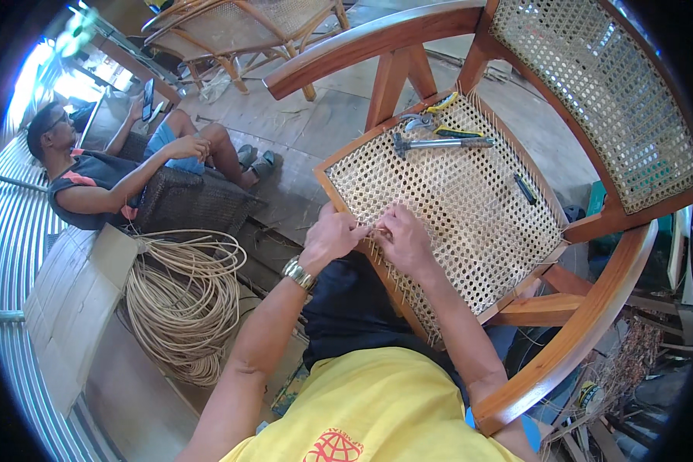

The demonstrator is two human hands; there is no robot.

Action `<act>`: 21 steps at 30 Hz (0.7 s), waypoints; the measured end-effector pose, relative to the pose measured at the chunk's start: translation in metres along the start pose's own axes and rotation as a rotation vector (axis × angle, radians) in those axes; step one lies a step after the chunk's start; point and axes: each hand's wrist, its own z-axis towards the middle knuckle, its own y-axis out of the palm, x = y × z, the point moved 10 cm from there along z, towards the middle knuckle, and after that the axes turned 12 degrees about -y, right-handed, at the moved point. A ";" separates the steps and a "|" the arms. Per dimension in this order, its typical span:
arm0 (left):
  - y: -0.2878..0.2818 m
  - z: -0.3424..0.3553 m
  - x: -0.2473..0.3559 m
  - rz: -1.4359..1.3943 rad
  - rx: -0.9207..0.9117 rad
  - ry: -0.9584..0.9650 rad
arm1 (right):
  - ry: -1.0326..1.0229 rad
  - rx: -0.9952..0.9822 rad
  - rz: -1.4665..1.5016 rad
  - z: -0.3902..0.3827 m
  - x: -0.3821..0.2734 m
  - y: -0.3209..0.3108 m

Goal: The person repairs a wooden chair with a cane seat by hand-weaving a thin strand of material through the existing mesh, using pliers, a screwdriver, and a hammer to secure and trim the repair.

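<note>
A wooden armchair with a woven cane seat point(454, 202) stands in front of me, thin cane ends sticking up along its frame. At the seat's near left edge, my left hand point(333, 239), with a gold watch point(298, 273) on its wrist, is closed in a pinch. Right beside it my right hand point(403, 239) also pinches, above the weave. Between the fingertips shows a short bit of cane strand point(373, 230), partly hidden by them. On the seat's far part lie a hammer point(446, 143), yellow-handled shears point(417, 122) and a small dark tool point(524, 189).
The chair's curved armrests point(385, 45) and cane back point(585, 69) rise around the seat. To the left lies a big coil of rattan cane point(181, 308). Beyond it a person point(92, 169) sits with a phone. Cane scraps point(627, 358) are heaped at the lower right.
</note>
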 end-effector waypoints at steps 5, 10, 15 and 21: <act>-0.041 -0.028 -0.046 -0.027 0.153 -0.197 | -0.148 0.031 0.115 -0.019 -0.022 -0.017; -0.011 -0.027 -0.046 -0.327 0.292 -0.254 | -0.032 0.093 0.149 -0.041 -0.017 -0.031; 0.031 0.000 -0.063 -0.570 0.079 -0.320 | 0.006 0.113 0.005 -0.086 -0.028 -0.035; 0.054 0.006 -0.072 -1.075 0.057 -0.244 | 0.116 0.071 -0.045 -0.126 -0.039 -0.049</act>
